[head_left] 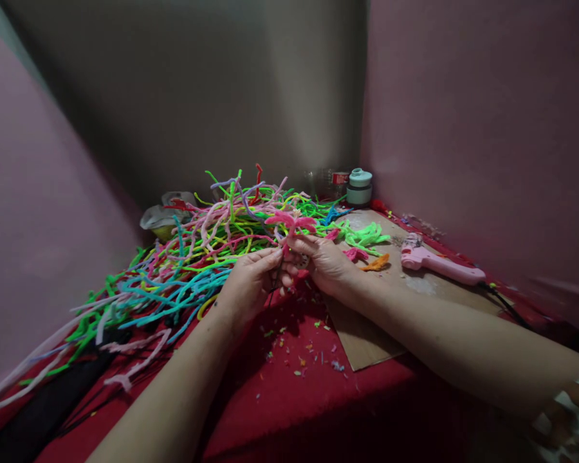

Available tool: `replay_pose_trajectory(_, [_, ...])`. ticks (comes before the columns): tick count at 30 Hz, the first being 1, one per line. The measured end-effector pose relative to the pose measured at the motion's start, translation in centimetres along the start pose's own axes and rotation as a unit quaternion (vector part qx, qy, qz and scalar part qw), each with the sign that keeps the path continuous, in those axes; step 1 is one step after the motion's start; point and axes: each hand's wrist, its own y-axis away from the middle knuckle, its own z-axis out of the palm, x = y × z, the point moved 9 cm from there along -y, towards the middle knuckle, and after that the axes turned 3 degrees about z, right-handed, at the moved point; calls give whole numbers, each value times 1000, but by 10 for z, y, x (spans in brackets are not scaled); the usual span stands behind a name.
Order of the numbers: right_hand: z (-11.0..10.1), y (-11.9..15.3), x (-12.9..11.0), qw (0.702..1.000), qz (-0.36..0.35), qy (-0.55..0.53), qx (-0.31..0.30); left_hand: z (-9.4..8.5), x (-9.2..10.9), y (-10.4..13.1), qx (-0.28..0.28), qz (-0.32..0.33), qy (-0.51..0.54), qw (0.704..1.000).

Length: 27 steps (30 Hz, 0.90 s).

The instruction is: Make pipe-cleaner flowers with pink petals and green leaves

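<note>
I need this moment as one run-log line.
left hand: at pink piece | right hand: pinching it | glue gun: on cardboard | pipe cleaners: heaped, mostly left

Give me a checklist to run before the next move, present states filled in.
1. Right hand pinching the pink fuzzy piece: ok, thumb and fingers close on it.
2. Left hand grip firm: cannot tell; its fingertips are at the piece's lower end, partly hidden.
3. Pink glue gun out of the hands' way: ok, lying on the cardboard, apart from both hands.
4. Glue gun hot: cannot tell.
5. Red cloth free of scraps: not ok, clippings are scattered below the hands.
6. Fuzzy stems sorted: not ok, heaped in mixed colors.
</note>
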Motion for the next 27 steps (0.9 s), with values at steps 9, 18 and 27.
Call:
replay_pose_trajectory(9, [-2, -1, -3, 1000, 17, -6, 4, 1, -7, 0, -51, -41, 85, 994])
replay_pose_trajectory(18, [-2, -2, -1, 999, 23, -14, -42, 7, -5, 1, -76, -13, 44, 996])
replay_pose_trajectory(27, [0, -1, 0, 996, 38, 23, -72, 6, -11, 1, -77, -53, 63, 994])
